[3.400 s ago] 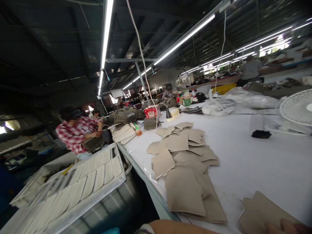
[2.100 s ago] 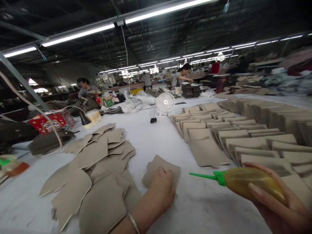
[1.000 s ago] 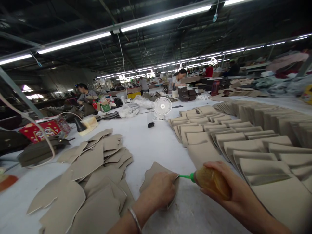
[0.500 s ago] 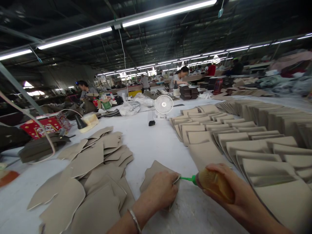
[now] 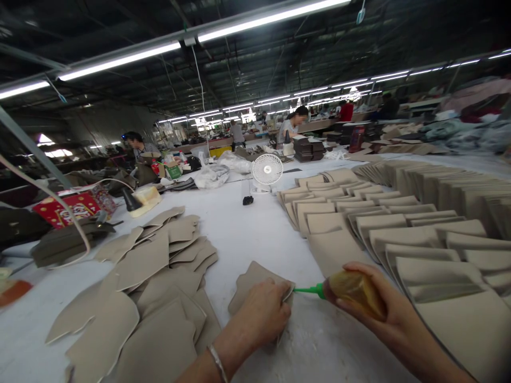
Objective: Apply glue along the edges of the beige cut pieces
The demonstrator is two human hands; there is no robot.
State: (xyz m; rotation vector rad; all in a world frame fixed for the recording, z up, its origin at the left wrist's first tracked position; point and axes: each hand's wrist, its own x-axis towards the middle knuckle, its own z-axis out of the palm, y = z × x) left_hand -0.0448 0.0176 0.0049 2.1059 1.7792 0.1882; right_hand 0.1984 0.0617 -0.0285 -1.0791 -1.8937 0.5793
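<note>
My left hand (image 5: 266,311) is closed on a taupe fabric piece (image 5: 249,284) on the white table, its fingers pinching the right-hand edge. My right hand (image 5: 385,308) is wrapped round a squeeze bottle (image 5: 353,292) of amber liquid, tipped on its side. The bottle's thin green nozzle (image 5: 311,290) points left, and its tip is at the edge of the fabric piece, close to my left fingertips. Whether liquid is coming out is too small to tell. My left palm hides part of the piece.
Loose taupe pieces (image 5: 159,319) lie heaped on the left. Rows of folded taupe pieces (image 5: 423,239) fill the right side. Ahead stand a small white fan (image 5: 267,170) and a black object (image 5: 248,200). A red box (image 5: 74,205) is at far left; a co-worker (image 5: 293,125) sits beyond.
The bottle has shifted slightly to the right and tilted a little, its nozzle tip staying by the fabric edge. My left hand has barely moved.
</note>
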